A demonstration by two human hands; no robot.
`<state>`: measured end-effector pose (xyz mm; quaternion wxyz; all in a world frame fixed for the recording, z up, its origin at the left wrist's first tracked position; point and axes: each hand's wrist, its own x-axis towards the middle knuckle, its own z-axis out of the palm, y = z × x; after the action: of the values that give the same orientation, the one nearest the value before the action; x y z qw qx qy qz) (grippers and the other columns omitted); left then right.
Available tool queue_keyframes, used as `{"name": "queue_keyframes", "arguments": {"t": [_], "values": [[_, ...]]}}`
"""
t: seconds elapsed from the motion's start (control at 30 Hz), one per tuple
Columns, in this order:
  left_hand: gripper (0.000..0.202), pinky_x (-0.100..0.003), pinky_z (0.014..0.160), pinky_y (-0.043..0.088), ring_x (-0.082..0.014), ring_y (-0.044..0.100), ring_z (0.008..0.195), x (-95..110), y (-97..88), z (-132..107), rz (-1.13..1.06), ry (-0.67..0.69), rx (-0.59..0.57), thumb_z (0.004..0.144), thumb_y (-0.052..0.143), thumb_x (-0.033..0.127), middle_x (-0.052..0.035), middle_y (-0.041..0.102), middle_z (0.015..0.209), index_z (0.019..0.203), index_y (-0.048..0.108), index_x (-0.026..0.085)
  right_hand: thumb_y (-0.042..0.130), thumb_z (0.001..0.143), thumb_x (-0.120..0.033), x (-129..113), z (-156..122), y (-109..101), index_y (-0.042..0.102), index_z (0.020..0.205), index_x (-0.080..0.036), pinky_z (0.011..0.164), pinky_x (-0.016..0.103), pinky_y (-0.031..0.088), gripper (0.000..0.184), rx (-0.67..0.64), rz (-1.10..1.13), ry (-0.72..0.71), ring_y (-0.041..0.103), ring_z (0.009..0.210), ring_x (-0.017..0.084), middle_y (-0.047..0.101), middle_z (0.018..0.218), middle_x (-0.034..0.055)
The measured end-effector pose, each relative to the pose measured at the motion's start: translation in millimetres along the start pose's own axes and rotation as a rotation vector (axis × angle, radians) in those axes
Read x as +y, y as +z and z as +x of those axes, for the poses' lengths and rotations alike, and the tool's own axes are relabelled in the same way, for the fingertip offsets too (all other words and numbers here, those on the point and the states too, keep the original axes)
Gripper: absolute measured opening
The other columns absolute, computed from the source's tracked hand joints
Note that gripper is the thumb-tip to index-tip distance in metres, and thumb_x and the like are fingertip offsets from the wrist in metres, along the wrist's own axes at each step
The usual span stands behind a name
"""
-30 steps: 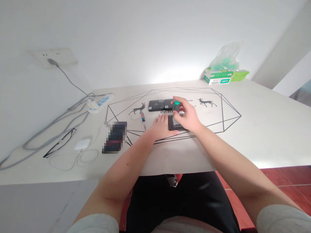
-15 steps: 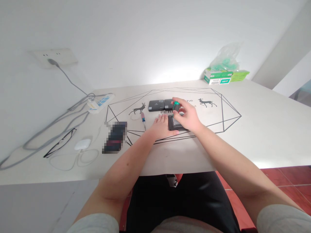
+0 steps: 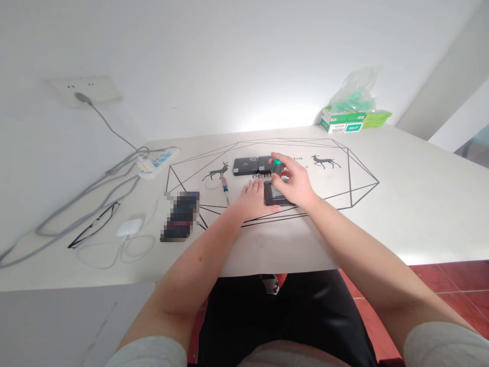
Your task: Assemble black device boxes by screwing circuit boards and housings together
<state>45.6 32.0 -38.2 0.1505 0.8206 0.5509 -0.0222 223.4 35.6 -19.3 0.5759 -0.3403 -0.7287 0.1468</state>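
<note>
My right hand (image 3: 293,182) is closed round a green-handled screwdriver (image 3: 277,166), held upright over a dark flat device (image 3: 275,194) on the table. My left hand (image 3: 255,199) lies flat with fingers stretched out, pressed against the left edge of that device. Two more dark flat devices (image 3: 246,165) lie side by side just behind. A second screwdriver (image 3: 225,187) with a red and blue handle lies left of my left hand.
A blurred phone (image 3: 181,215), a white earbud case (image 3: 130,227) with cable and glasses (image 3: 93,225) lie at the left. A power strip (image 3: 156,160) with grey cables runs to a wall socket. Green boxes and a bag (image 3: 351,114) stand at the far right corner.
The right hand with the green screwdriver has dipped slightly lower towards the device. The left hand has stayed in place.
</note>
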Motion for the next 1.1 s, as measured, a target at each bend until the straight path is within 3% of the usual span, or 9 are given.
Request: {"name": "queue_keyframes", "arguments": {"t": [0.43, 1.1], "values": [[0.128, -0.052, 0.135, 0.009, -0.0399, -0.002, 0.169, -1.1, 2.1, 1.6, 0.000, -0.014, 0.011, 0.088, 0.053, 0.085, -0.0235, 0.003, 0.182, 0.174, 0.000, 0.006, 0.062, 0.091, -0.031, 0.0, 2.6, -3.7, 0.064, 0.141, -0.026, 0.076, 0.042, 0.070, 0.050, 0.033, 0.030, 0.011, 0.075, 0.102, 0.026, 0.076, 0.127, 0.0117], [0.129, -0.052, 0.135, 0.009, -0.0385, -0.002, 0.169, -1.4, 1.0, 1.0, -0.005, -0.003, 0.005, 0.088, 0.047, 0.090, -0.0244, 0.003, 0.181, 0.173, 0.001, 0.005, 0.062, 0.088, -0.028, -0.7, 0.8, -2.2, 0.067, 0.137, -0.028, 0.075, 0.043, 0.070, 0.050, -0.022, 0.014, 0.001, 0.075, 0.103, 0.027, 0.078, 0.126, 0.0104]]}}
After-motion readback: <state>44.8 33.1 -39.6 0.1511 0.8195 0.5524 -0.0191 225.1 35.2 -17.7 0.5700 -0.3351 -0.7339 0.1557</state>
